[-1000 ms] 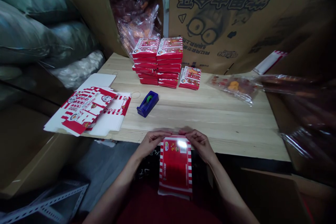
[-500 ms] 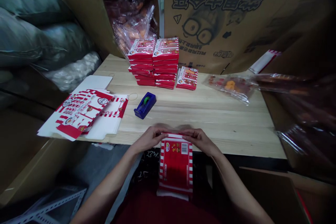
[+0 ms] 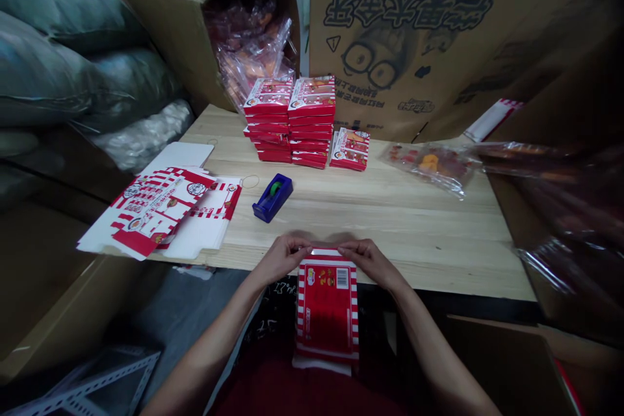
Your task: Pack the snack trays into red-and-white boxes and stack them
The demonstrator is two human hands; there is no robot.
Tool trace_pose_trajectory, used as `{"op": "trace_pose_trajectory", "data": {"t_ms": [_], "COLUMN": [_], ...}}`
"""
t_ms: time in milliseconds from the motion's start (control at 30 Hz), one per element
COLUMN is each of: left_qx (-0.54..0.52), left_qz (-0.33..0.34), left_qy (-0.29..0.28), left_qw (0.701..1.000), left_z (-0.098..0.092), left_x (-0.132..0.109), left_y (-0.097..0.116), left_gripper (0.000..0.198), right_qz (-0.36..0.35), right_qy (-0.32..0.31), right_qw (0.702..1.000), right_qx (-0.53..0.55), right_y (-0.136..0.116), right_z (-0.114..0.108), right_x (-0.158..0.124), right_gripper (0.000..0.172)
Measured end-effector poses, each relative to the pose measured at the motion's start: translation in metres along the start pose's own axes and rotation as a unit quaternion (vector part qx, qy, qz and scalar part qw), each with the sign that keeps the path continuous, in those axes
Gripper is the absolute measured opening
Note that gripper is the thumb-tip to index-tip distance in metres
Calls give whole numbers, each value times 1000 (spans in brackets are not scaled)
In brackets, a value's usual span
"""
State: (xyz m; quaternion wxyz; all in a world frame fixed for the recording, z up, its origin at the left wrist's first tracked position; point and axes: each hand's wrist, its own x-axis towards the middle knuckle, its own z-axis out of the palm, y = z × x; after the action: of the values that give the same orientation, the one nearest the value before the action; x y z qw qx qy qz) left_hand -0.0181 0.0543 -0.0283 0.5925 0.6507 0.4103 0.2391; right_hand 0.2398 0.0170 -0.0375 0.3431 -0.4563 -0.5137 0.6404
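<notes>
A red and white striped cardboard box [image 3: 327, 312] with a barcode faces up at the table's front edge, its near end close to my body. My left hand [image 3: 286, 256] pinches the far left corner of it. At the far right corner, my right hand [image 3: 366, 259] grips the same end between thumb and fingers. Beyond my hands, a blue tape dispenser [image 3: 273, 199] with a green roll lies on the wooden table [image 3: 390, 221]. Whether the box's far flap is fully folded, I cannot tell.
Two stacks of red boxes [image 3: 312, 120] stand at the back, a short pile [image 3: 350, 148] beside them. Flat printed card sheets [image 3: 166, 208] lie at left. A clear bag [image 3: 431, 166] lies at right. Large cartons [image 3: 409, 45] and an open carton [image 3: 166, 26] stand behind.
My view has shifted slightly, so the table's things sit a little lower and to the right. Both hands stay at the box's far end, with my right fingers drawn in closer along the edge.
</notes>
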Motion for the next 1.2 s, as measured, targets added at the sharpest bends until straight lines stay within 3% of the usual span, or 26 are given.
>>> {"op": "trace_pose_trajectory", "data": {"t_ms": [167, 400, 767, 967, 1067, 1133, 1200], "left_qx": [44, 107, 52, -1, -17, -10, 32], "left_qz": [22, 107, 86, 63, 66, 79, 81], "left_qy": [-3, -30, 0, 70, 73, 79, 184], "left_qw": [999, 988, 995, 996, 995, 994, 979], "left_z": [1, 3, 11, 24, 28, 18, -8], "left_x": [-8, -29, -43, -42, -36, -28, -15], "left_y": [-6, 17, 2, -11, -11, -7, -1], "left_gripper": [35, 43, 36, 30, 30, 31, 36], "right_qz": [-10, -21, -62, -29, -19, -18, -19], "right_qy": [-8, 5, 44, 73, 87, 85, 97], "right_qw": [1000, 999, 996, 997, 996, 996, 995], "right_qx": [-25, -39, -55, 5, 22, 21, 16], "right_y": [6, 11, 17, 20, 20, 16, 11], "right_z": [3, 0, 11, 20, 18, 15, 11], "right_x": [-17, -34, -35, -27, -22, -21, -24], "right_gripper": [40, 43, 35, 37, 40, 39, 36]}}
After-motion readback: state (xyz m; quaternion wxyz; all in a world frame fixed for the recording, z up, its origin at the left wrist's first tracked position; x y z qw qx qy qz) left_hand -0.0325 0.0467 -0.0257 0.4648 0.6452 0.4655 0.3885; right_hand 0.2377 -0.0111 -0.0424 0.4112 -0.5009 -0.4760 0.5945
